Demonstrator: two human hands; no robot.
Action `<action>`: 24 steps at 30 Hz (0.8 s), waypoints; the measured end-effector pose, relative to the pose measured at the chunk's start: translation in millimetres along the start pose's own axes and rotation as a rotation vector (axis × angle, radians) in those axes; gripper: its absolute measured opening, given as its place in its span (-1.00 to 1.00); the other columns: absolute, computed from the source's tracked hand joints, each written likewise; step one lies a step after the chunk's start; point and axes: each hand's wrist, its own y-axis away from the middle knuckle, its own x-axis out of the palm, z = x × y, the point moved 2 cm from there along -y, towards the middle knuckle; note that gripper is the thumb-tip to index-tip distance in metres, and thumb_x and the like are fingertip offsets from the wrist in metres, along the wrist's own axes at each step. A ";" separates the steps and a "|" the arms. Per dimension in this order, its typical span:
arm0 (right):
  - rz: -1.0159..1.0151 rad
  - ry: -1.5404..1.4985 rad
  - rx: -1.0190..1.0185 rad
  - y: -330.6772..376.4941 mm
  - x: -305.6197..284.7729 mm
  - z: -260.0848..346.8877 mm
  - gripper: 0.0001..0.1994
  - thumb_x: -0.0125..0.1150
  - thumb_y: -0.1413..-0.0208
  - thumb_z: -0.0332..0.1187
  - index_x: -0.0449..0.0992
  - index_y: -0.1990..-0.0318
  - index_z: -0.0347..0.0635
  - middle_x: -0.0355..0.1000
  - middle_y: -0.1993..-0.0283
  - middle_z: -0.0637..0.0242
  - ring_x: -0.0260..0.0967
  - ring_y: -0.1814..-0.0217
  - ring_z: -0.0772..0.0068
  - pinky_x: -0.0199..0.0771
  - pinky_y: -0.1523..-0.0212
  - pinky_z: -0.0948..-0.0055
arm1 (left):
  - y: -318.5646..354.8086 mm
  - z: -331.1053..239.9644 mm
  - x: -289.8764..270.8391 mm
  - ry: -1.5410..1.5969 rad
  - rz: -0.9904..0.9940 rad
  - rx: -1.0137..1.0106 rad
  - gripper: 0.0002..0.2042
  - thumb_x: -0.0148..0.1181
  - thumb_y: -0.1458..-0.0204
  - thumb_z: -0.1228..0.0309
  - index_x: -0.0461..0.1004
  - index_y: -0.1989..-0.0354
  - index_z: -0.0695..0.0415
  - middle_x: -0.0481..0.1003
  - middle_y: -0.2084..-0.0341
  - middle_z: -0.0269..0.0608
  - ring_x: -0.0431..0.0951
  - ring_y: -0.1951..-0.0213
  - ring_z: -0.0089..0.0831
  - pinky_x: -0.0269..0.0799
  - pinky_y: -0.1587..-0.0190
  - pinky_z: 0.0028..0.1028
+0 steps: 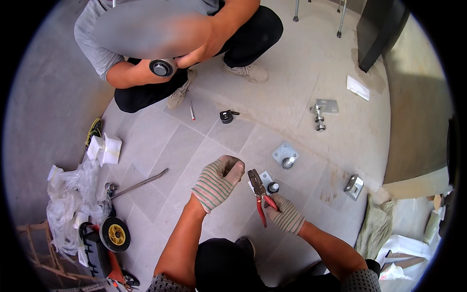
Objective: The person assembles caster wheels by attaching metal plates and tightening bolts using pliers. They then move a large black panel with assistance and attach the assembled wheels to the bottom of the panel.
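My right hand (288, 215), in a striped knit glove, grips red-handled pliers (261, 200). Their dark jaws point away from me and look slightly parted. To the left, my gloved left hand (219, 182) is raised with its fingers curled in and the thumb against them. Whatever may lie between those fingers is hidden. Behind the pliers lies a small metal plate (265, 178) with holes and a black-collared stud (273, 187), close to my right fingers. Just beyond it, a second square metal plate (283, 151) carries an upright threaded bolt (288, 162).
A person (243, 29) crouches opposite, holding a round-ended cylinder (162, 68). A tape measure (226, 116), marker (192, 112), roller bracket (319, 117) and angled bracket (354, 187) lie on the floor. At left are plastic wrap (73, 204), a metal rod (141, 183) and a yellow-hubbed wheel (116, 234).
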 end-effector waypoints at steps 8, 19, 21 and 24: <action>-0.125 -0.200 -0.139 -35.5 -41.0 109.0 -0.83 0.06 -0.14 -0.39 0.43 0.17 -0.27 0.39 0.40 0.33 0.37 0.38 0.54 0.46 0.30 0.43 | -14.4 1.3 2.5 0.212 -0.113 0.071 -0.63 0.06 -0.35 0.20 0.47 0.00 0.35 0.62 0.23 -0.08 0.64 0.21 -0.38 0.53 0.05 -0.42; -0.092 -0.206 -0.247 -62.1 -53.6 188.1 -0.83 0.07 -0.20 -0.42 0.42 0.12 -0.30 0.44 0.40 0.29 0.43 0.46 0.59 0.50 0.39 0.51 | -24.6 5.7 12.2 0.365 -0.047 0.142 -0.62 0.01 -0.39 0.19 0.46 -0.01 0.35 0.60 0.26 -0.16 0.61 0.19 -0.47 0.54 0.03 -0.41; -0.077 -0.218 -0.238 -62.9 -53.1 190.4 -0.82 0.08 -0.20 -0.42 0.42 0.10 -0.31 0.45 0.39 0.29 0.43 0.45 0.60 0.50 0.39 0.51 | -25.1 7.8 12.6 0.370 -0.057 0.168 -0.61 -0.03 -0.40 0.17 0.46 -0.01 0.34 0.59 0.27 -0.18 0.60 0.19 -0.48 0.53 0.03 -0.42; -0.076 -0.264 -0.274 -64.0 -48.6 193.1 -0.80 0.09 -0.19 -0.43 0.43 0.07 -0.31 0.45 0.38 0.30 0.43 0.46 0.60 0.49 0.40 0.52 | -25.1 7.6 12.3 0.413 -0.076 0.207 -0.57 -0.11 -0.42 0.12 0.45 0.00 0.31 0.58 0.28 -0.20 0.58 0.18 -0.50 0.50 0.02 -0.45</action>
